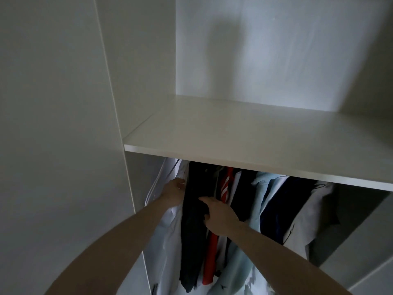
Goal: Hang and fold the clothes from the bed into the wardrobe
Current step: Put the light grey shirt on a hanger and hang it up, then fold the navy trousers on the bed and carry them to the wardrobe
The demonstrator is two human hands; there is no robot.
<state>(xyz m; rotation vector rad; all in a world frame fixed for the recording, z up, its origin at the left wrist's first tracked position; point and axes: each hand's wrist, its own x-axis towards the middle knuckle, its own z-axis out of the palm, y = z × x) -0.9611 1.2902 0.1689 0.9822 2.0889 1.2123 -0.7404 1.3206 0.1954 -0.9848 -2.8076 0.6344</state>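
Observation:
Several garments hang in a row under the white wardrobe shelf (pixel 244 158). My left hand (pixel 173 191) reaches in at the left and lies against a white shirt (pixel 168 231), its fingers hidden between that shirt and a dark navy garment (pixel 194 231). My right hand (pixel 217 216) grips a fold of the dark navy garment, thumb on top. To the right hang a red and white striped piece (pixel 225 188), a pale blue shirt (pixel 263 192), another dark garment (pixel 278 211) and a grey one (pixel 308 218). The rail and hangers are hidden by the shelf.
The shelf top is bare, with the wardrobe's white back wall (pixel 276 50) above it. A white side panel (pixel 53 124) stands at the left. The hanging space at the far right (pixel 357 213) is dark with no garments visible.

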